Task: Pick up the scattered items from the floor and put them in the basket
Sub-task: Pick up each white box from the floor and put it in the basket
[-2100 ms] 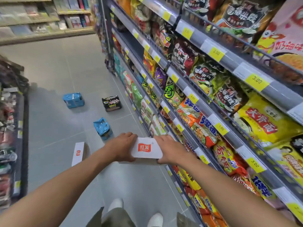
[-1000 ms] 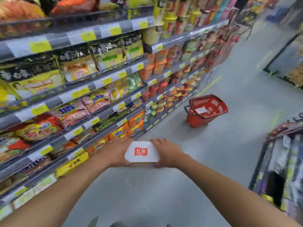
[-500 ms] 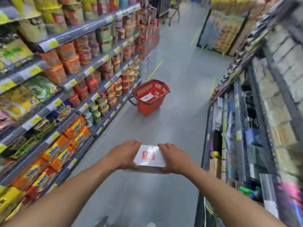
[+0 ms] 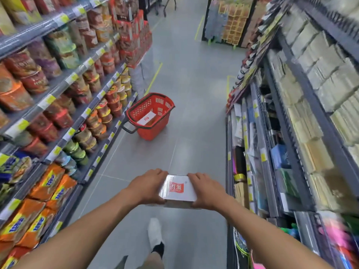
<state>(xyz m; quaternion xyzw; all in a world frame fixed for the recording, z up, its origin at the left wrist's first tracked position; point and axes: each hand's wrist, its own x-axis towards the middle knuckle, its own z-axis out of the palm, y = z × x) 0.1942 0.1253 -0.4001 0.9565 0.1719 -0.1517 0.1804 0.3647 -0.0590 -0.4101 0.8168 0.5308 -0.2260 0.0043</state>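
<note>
Head view: we carry the white box (image 4: 179,189), left hand (image 4: 148,188) and right hand (image 4: 206,191) gripping its ends; next, walk to the red basket (image 4: 153,131) by the shelf, lower it in.

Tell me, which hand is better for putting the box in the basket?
Probably left. The left hand and right hand both grip the white box, but the red basket stands ahead, leftward.
</note>
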